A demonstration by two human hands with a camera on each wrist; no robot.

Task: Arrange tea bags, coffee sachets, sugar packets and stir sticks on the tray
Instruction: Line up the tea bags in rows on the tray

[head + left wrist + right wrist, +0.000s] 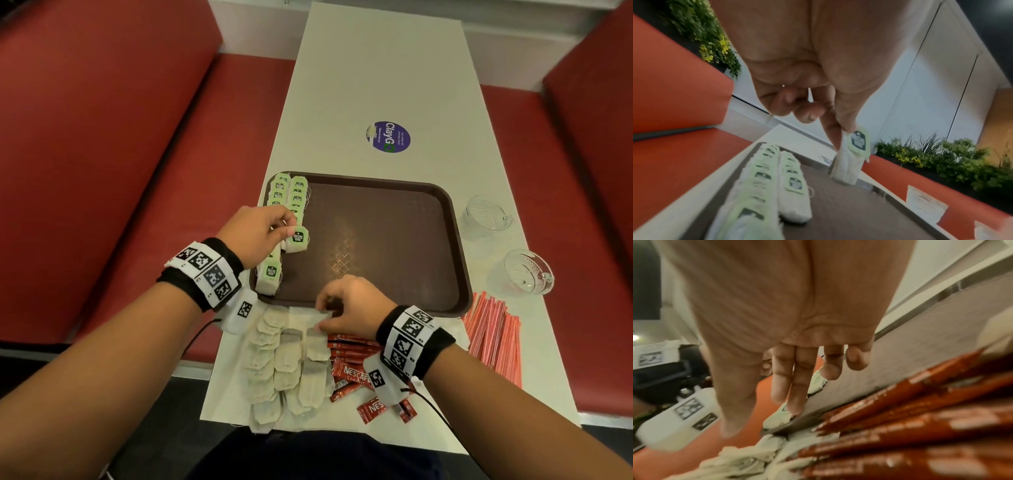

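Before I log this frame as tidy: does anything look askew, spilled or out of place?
Mostly orderly. The tea bags sit in two neat rows along the left of the tray. Only the coffee sachets on the table look untidy, lying loosely at mixed angles. Nothing looks spilled or damaged.

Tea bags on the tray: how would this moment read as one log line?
left hand pinches tea bag above tray | right hand on loose tea bags | coffee sachets off tray
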